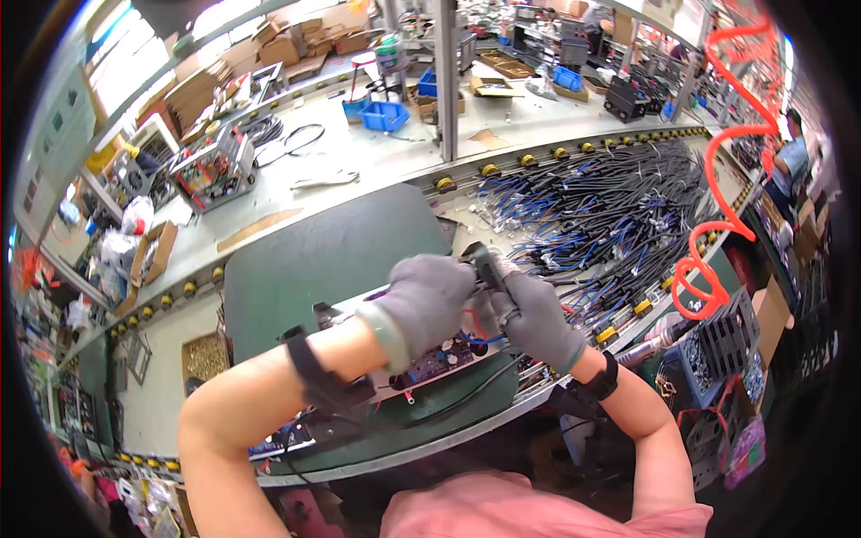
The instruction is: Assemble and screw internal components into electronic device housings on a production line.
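Both my hands wear grey gloves and meet over an opened device with a purple circuit board [437, 363], which lies on a dark green work board [336, 240]. A small black part [485, 266], its exact kind unclear, sits between them. My left hand [429, 300] is closed at its left side, the fingertips partly hidden. From the right, my right hand [543, 325] grips the same part with its fingers wrapped round it. Below the hands, red and blue wires [482, 340] run near the board. A black cable [466, 397] trails from the device across the green board.
A large heap of black cables with blue ends [619, 206] covers the line at the right. A red coiled air hose [708, 269] hangs nearby. Blue bins [386, 117] and an opened metal unit [215, 170] stand on the far bench. A tray of small brass-coloured parts [205, 357] lies left.
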The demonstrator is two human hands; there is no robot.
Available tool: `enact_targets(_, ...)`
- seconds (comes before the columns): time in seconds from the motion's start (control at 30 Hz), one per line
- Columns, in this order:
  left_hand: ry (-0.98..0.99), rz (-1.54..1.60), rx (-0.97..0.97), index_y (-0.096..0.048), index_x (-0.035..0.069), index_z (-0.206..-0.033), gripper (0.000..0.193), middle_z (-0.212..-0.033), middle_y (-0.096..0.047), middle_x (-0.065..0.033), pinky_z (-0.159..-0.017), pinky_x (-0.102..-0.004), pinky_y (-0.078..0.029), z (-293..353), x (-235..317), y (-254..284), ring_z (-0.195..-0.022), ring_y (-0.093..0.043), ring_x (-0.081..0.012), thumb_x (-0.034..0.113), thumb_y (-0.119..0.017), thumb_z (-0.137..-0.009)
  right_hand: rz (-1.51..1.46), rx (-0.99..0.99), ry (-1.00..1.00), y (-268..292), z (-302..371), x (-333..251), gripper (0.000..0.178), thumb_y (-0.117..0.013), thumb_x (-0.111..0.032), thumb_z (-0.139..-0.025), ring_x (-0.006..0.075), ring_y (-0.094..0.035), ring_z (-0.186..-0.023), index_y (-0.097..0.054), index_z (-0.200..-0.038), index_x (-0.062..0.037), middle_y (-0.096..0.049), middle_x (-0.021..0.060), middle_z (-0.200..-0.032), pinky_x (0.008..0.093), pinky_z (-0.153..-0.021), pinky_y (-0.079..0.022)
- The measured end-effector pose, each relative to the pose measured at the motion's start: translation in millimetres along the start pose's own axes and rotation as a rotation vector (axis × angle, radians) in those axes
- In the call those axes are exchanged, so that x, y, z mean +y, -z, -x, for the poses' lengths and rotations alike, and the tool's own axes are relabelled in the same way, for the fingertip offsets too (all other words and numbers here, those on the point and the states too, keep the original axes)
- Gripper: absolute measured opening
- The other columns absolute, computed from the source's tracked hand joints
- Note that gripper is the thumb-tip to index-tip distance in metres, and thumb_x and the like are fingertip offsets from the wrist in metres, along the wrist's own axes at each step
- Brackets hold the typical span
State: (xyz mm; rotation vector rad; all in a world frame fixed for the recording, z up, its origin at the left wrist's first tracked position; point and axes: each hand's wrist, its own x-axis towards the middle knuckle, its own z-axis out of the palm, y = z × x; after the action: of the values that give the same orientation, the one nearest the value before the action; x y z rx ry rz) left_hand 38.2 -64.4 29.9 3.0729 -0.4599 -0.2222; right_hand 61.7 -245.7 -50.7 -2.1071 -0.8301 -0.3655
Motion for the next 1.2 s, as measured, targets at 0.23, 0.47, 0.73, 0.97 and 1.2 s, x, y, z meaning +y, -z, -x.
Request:
enact_targets(0.23, 0.174, 1.440, 0.167, -0.066, -0.001, -0.113, 0.025, -0.103, -0.069, -0.0049, -0.088, -0.0260, -0.052, 22.4, -10.7, -14.5, -0.093, -0.062, -0.0093, 0.005, -0.067, -0.089, 0.060, -0.065, -0.141, -2.5, -19.8, 6.2, 0.027, -0.059, -0.013, -0.086, 0.0424, -0.063, -0.072, -0.062, -0.110, -0.0027, -0.062, 0.0233, -0.075, 0.0479, -0.063, -0.050)
enact_targets(0.47, 0.141, 1.476, 0.264, -0.065, 0.003, -0.121, 0.025, -0.109, -0.068, -0.0029, -0.087, -0.0267, -0.053, 12.6, -9.4, -18.8, -0.095, -0.065, -0.0122, 0.008, -0.054, -0.099, 0.100, -0.116, -0.168, 1.1, -29.8, 2.6, 0.031, -0.055, -0.018, -0.088, 0.0428, -0.065, -0.074, -0.061, -0.112, 0.0010, -0.064, 0.0238, -0.075, 0.0517, -0.068, -0.051)
enact_targets(0.73, 0.142, 0.518, 0.153, -0.075, 0.008, -0.103, 0.020, -0.091, -0.074, -0.0094, -0.076, -0.0325, -0.054, -13.5, -7.0, 11.3, -0.082, -0.070, -0.0174, 0.017, -0.065, -0.088, 0.066, -0.077, -0.145, -0.3, -21.4, 5.0, 0.045, -0.056, -0.018, -0.087, 0.0408, -0.066, -0.074, -0.056, -0.127, 0.0037, -0.066, 0.0239, -0.078, 0.0499, -0.068, -0.052)
enact_targets(0.97, -0.112, -0.111, 0.205, -0.073, 0.011, -0.083, 0.012, -0.076, -0.065, -0.0118, -0.069, -0.0460, -0.051, -2.9, -19.9, 1.3, -0.076, -0.065, -0.0335, 0.022, -0.069, -0.078, 0.079, -0.038, -0.085, 3.0, -2.0, 0.6, 0.052, -0.062, -0.026, -0.087, 0.0357, -0.066, -0.086, -0.055, -0.129, 0.0038, -0.067, 0.0204, -0.095, 0.0455, -0.074, -0.052)
enact_targets(1.2, -0.242, 0.148, 0.435, -0.074, 0.011, -0.086, 0.012, -0.075, -0.064, -0.0103, -0.064, -0.0424, -0.049, 8.0, -13.4, -13.4, -0.071, -0.063, -0.0329, 0.014, -0.074, -0.074, 0.057, 0.011, -0.068, 3.9, 5.8, 0.5, 0.047, -0.059, -0.022, -0.088, 0.0357, -0.067, -0.083, -0.056, -0.127, 0.0015, -0.067, 0.0188, -0.093, 0.0463, -0.073, -0.053)
